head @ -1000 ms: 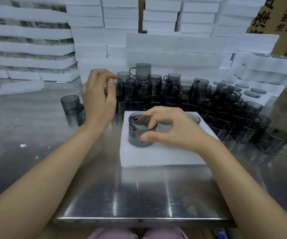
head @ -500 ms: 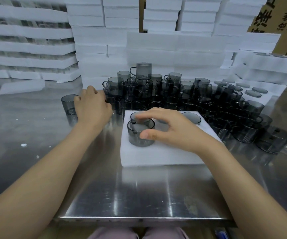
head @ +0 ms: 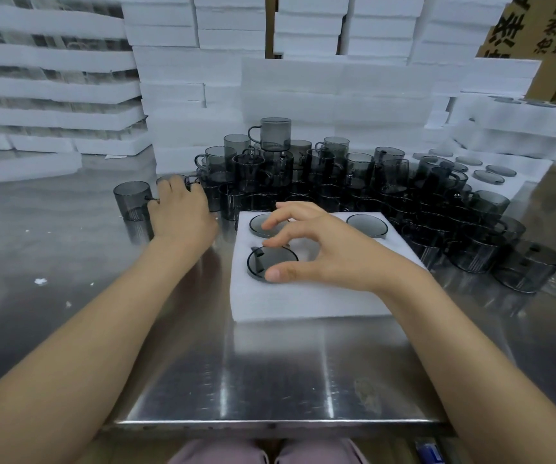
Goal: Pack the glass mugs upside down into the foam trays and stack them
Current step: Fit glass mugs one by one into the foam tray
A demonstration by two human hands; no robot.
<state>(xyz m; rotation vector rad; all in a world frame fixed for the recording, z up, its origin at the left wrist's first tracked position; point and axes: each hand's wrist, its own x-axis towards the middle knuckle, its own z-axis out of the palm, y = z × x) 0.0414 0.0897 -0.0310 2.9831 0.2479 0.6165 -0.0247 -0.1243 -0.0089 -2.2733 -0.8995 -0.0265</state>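
1. The mug [head: 271,262], which stood proud of the tray [head: 303,303] a second ago, now sits sunk upside down in the near-left pocket.
2. The right hand [head: 330,256] has let its grip come apart. Only the thumb touches the base, so this mug looks seated.
3. The left hand [head: 183,216] has dropped onto a loose mug [head: 169,179] on the bench [head: 269,373], probably the next one to pack. I cannot tell whether its grip has closed.

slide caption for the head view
Right hand presses an upside-down mug into the foam tray; left hand reaches among loose mugs.

Shiny steel table [head: 69,249] with streaked reflections, white foam stacks [head: 336,88] walling the back, printed cardboard boxes [head: 537,25] top right.
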